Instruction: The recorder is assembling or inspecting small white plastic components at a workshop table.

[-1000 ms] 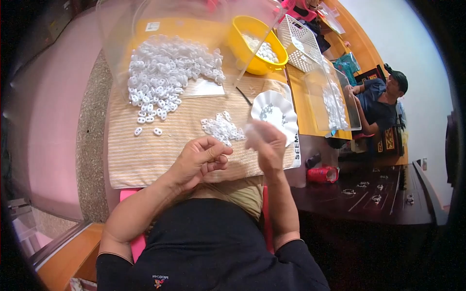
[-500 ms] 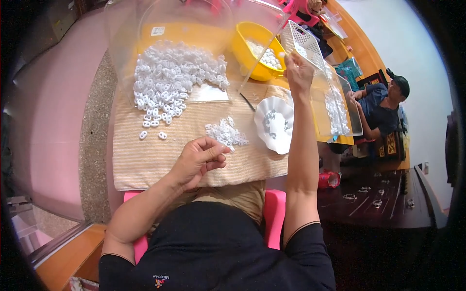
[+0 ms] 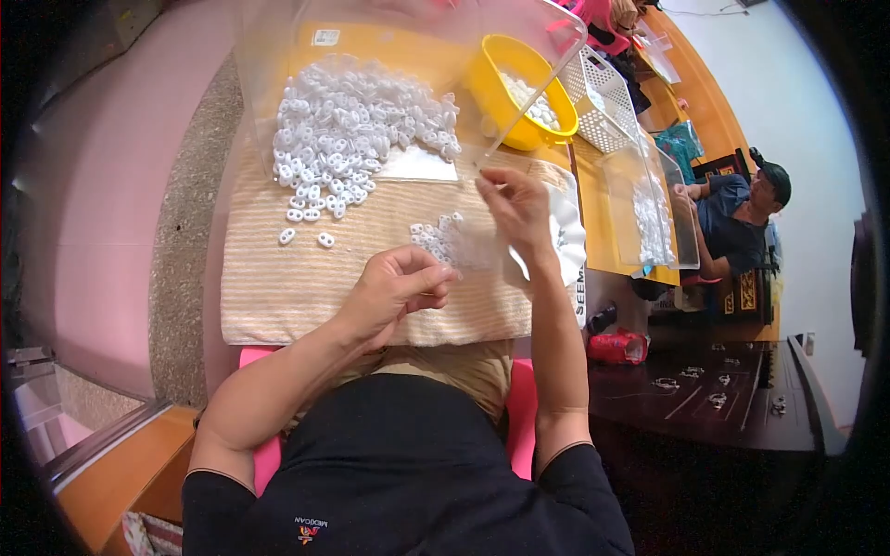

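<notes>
Here at the striped towel [image 3: 297, 296] on the table [image 3: 590, 218], the two hands are apart from each other, near the centre of the frame. The left hand [image 3: 394, 292] has thumb and forefinger brought together; whether a piece is between them, I can't tell. The right hand [image 3: 521, 213], higher and to the right, has its thumb close to the forefinger, and again I can't make out anything in that pinch.

Now the containers! Upper left to centre, a clear plastic bin [image 3: 399, 46] with a big heap of white two-hole oval pieces [image 3: 362, 120], spilling toward us onto the towel. Top centre-right, a yellow basin [image 3: 528, 136], white bits inside. Beside it, a white perforated basket [image 3: 607, 130], with something pale in it. Farther right, a second clear bin [image 3: 619, 213] holds more white pieces, and another person [image 3: 732, 213] in a dark cap sits by it. The fluted white dish [image 3: 567, 246], right of centre, is partly covered by the right hand and forearm.

And the pieces? A small pile [image 3: 436, 236] lies just above the left fingertips, pointing every which way. Left of centre, two strays: one oval [image 3: 287, 237] has its long axis slanting lower left to upper right; its neighbour [image 3: 325, 240] lies nearly sideways.
</notes>
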`<move>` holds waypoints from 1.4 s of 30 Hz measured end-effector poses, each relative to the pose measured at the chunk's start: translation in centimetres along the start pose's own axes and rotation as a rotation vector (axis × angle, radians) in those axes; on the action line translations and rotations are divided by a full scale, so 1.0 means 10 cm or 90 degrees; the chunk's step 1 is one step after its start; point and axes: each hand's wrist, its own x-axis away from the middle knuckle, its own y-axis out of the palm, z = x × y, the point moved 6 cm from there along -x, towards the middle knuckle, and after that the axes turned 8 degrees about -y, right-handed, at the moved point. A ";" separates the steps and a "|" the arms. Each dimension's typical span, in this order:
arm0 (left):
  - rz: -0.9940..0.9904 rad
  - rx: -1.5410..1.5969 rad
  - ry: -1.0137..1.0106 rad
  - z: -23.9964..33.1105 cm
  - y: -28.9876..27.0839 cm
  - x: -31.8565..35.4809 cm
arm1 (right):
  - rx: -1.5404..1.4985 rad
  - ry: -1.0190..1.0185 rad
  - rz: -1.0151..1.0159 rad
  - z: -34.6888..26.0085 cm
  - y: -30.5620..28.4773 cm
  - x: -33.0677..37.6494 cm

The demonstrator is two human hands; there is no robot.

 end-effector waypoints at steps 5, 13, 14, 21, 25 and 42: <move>0.005 0.012 0.005 0.00 -0.01 -0.01 | 0.119 -0.007 -0.086 -0.21 0.27 -0.02; 0.009 0.021 -0.001 -0.01 -0.01 0.01 | 0.371 -0.034 -0.223 -0.12 0.52 -0.10; 0.006 0.028 0.001 -0.01 0.00 0.01 | 0.373 -0.035 -0.211 -0.11 0.54 -0.10; 0.012 0.040 0.009 0.02 -0.03 0.00 | 0.305 0.081 -0.193 -0.18 0.47 -0.11; 0.016 0.027 0.008 0.01 -0.03 0.01 | 0.343 0.047 -0.151 -0.12 0.44 -0.14; 0.038 0.046 0.026 0.09 -0.09 0.00 | 0.224 0.022 -0.145 -0.23 0.13 0.28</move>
